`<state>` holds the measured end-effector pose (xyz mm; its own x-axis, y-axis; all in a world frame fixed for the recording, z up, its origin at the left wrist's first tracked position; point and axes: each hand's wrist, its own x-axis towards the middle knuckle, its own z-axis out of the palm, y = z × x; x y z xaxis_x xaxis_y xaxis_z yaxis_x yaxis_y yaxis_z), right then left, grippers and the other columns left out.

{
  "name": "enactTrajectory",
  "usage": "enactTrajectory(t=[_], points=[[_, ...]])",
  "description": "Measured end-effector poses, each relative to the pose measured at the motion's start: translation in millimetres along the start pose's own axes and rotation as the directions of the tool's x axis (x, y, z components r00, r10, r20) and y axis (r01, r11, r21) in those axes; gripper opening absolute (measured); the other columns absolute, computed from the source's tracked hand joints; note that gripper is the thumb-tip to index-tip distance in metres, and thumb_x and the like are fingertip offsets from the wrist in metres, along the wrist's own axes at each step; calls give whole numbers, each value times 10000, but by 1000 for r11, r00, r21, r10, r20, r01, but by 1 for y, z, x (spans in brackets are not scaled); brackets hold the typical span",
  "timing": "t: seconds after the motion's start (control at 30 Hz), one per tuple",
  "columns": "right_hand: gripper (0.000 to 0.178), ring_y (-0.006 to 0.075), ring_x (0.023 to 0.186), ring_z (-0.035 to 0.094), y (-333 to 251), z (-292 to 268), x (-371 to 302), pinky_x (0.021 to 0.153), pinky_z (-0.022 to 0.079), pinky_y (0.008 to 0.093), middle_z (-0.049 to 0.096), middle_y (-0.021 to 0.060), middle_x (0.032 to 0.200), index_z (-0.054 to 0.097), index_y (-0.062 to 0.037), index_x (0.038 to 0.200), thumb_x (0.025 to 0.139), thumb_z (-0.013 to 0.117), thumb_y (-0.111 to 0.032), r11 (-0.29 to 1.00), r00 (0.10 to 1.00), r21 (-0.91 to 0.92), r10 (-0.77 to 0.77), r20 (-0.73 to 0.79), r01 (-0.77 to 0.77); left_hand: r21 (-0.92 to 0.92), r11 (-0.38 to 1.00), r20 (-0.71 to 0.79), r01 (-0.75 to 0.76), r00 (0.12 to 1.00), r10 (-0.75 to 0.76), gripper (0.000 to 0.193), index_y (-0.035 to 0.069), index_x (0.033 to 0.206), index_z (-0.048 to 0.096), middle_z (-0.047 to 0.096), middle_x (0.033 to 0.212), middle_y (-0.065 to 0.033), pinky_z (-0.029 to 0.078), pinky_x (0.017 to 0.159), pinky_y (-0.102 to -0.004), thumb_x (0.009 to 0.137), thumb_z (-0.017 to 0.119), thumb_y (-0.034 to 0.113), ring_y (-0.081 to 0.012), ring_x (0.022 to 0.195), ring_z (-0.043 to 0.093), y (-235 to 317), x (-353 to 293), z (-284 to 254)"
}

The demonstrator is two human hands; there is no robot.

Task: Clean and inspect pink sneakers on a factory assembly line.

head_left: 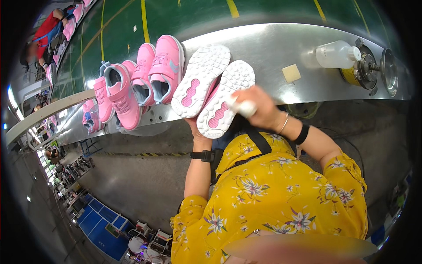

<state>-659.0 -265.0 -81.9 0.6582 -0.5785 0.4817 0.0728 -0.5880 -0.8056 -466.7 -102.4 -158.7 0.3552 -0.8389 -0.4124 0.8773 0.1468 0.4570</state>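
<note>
My left hand (193, 127) reaches under a pink shoe (228, 97) turned sole up, and holds it by its heel end; most of its fingers are hidden beneath. The white sole has a pink mesh-patterned inset. A second shoe (202, 79), also sole up, lies against it on the left. My right hand (259, 108) is closed around a small white rounded object (245, 108), blurred, at the right edge of the nearer sole. Whether that object touches the sole, I cannot tell.
Several pink shoes (165, 66) stand left on the metal worktop (272, 48), which borders a green surface (202, 17). To the right are a pale square pad (291, 73), a translucent bottle (334, 54) and a round metal device (365, 68). A person in red (46, 31) works far left.
</note>
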Motion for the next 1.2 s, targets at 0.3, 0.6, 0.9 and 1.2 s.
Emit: enactTrajectory(t=[0.3, 0.6, 0.9, 1.2], points=[[404, 268, 814, 630, 0, 22, 40, 744, 518, 341, 689, 100, 1021, 663, -103, 1098, 723, 742, 27, 980, 985, -140, 129, -110, -144, -49, 997, 100, 55, 994, -50, 1086, 120, 1545, 286, 361, 1568, -134, 349, 1179, -493, 755, 619, 787, -338, 1404, 405, 2, 7, 1], [306, 306, 776, 606, 62, -2, 68, 700, 502, 372, 630, 119, 874, 675, -125, 1086, 806, 792, -168, 906, 907, -150, 360, -217, -396, -38, 998, 96, 52, 994, -48, 1060, 114, 1548, 278, 356, 1567, -147, 355, 1173, -493, 788, 583, 786, -334, 1413, 392, 2, 7, 1], [383, 286, 810, 614, -15, 55, 68, 744, 518, 382, 671, 93, 968, 660, -108, 1065, 721, 699, 56, 997, 999, 69, -36, 36, 33, -41, 999, -50, 19, 999, -21, 1025, 107, 1529, 323, 417, 1526, -128, 360, 1172, -456, 793, 615, 757, -298, 1370, 442, 4, 4, -3], [296, 342, 866, 619, 95, 17, 111, 780, 507, 408, 673, 156, 897, 664, -83, 1090, 813, 751, -138, 839, 864, -210, 478, -159, -502, 76, 994, 37, 78, 996, -81, 1199, 77, 1569, 228, 285, 1603, -179, 288, 1197, -520, 723, 540, 868, -367, 1451, 321, 3, 5, -3]])
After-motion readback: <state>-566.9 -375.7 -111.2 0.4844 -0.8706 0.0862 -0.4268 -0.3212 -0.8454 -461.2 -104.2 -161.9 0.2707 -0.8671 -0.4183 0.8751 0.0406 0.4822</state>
